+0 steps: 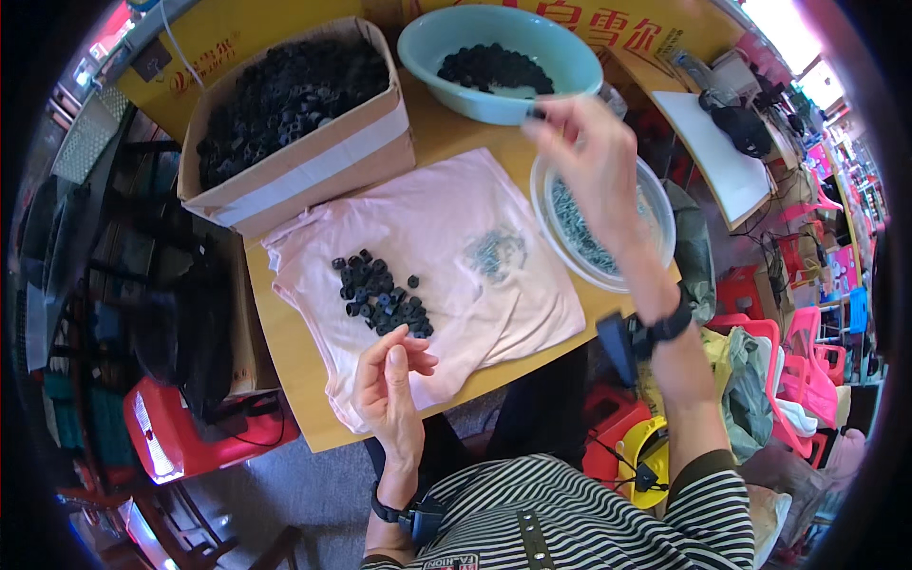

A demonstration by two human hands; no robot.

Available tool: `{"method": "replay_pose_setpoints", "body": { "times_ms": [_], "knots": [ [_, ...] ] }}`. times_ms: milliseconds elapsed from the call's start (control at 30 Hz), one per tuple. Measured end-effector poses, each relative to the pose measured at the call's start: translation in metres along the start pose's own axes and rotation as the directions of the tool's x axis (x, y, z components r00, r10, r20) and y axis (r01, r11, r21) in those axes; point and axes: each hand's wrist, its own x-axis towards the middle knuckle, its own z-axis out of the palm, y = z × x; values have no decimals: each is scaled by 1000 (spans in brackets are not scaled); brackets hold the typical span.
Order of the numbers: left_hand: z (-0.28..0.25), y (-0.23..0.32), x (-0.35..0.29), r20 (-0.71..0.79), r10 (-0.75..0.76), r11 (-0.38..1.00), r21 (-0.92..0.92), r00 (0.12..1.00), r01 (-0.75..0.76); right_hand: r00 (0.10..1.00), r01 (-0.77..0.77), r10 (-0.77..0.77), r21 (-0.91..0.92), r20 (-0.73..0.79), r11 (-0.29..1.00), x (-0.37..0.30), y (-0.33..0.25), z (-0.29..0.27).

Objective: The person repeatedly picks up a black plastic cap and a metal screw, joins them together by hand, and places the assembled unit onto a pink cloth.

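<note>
My right hand (pixel 594 157) is raised near the front rim of the light-blue basin (pixel 499 106), pinching a small black plastic piece (pixel 537 113); motion blurs it slightly. Similar black pieces (pixel 494 68) lie in the basin. My left hand (pixel 391 375) is over the front of the pink cloth, fingers loosely apart, with nothing visible in them. Just beyond its fingertips sits a pile of small black cylindrical pieces (pixel 380 293), some showing a centre hole. A little heap of thin silvery metal parts, like screws (pixel 494 254), rests to the right on the pink cloth (pixel 456 199).
A cardboard box (pixel 318 171) full of black pieces stands at the back left of the yellow table (pixel 285 380). A clear round tub (pixel 668 214) of silvery metal parts sits at the right, under my right forearm. Red stools (pixel 204 432) and bags (pixel 746 389) flank the table.
</note>
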Motion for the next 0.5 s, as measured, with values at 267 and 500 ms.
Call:
{"method": "replay_pose_setpoints", "body": {
  "times_ms": [267,500],
  "knots": [
    [-2,-10,6,-90,11,992,127,996,0,997,34,-54,-307,-56,951,57,51,35],
    [-16,-15,0,-21,-143,989,27,989,144,798,11,-202,321,568,947,-54,-38,54]
  ]
}}
